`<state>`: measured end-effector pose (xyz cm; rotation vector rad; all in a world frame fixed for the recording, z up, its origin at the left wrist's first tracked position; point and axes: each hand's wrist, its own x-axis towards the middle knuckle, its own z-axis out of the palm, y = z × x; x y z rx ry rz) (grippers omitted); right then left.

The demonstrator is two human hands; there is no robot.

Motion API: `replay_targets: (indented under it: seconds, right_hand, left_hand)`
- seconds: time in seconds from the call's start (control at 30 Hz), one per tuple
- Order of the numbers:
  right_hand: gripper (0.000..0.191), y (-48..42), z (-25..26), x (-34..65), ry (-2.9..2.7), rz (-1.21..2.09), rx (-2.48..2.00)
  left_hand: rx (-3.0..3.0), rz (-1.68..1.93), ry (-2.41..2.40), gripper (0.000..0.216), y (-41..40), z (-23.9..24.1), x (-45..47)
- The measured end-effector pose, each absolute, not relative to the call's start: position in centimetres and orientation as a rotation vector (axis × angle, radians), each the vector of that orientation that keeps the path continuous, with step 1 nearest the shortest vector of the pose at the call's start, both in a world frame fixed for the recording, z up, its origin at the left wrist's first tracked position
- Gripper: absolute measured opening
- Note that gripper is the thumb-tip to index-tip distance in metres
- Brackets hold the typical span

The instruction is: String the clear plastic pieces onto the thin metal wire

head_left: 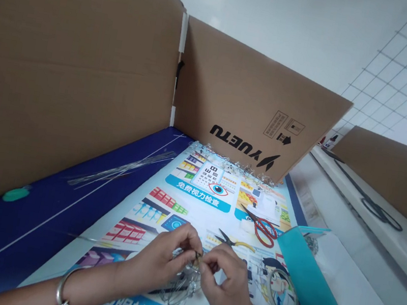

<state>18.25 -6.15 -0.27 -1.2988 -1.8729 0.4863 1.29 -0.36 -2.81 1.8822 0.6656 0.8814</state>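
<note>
My left hand (169, 258) and my right hand (226, 274) meet above the printed mat, each with thumb and forefinger pinched. Between their fingertips is a small brownish piece (198, 260), mostly covered, so its exact kind is unclear. A loose tangle of thin silvery wire (180, 288) lies just under the fingers. Just beyond my right hand rest pliers (230, 240) with a yellow handle, jaws apart. Farther back are scissors (263, 231) with red handles. A coil of wire (283, 294) sits to the right of my right hand.
Cardboard panels (65, 74) stand at the left and back (236, 90). Twisted wire pieces (232, 166) line the back panel's foot. Straight wires (119, 169) and a green object (16, 193) lie on the blue surface at left. A teal panel (317, 289) borders the right.
</note>
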Motion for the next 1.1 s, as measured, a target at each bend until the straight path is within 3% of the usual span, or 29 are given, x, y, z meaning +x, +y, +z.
replay_targets:
  seconds: [0.27,0.77,1.1]
  right_hand:
    - [0.01,-5.9,-0.8,18.3,-1.793,0.434,-1.392]
    - [0.01,-5.4,-0.7,18.9,-1.643,0.925,-1.344]
    - [0.013,-5.5,-1.4,18.8,-1.965,0.486,-1.22]
  left_hand:
    - [1.89,0.891,0.663,0.009,-0.2,-3.2,1.4]
    - [1.941,0.891,0.545,0.018,-0.5,-1.9,1.4]
    - [1.965,0.842,0.58,0.016,-0.3,-2.4,1.4]
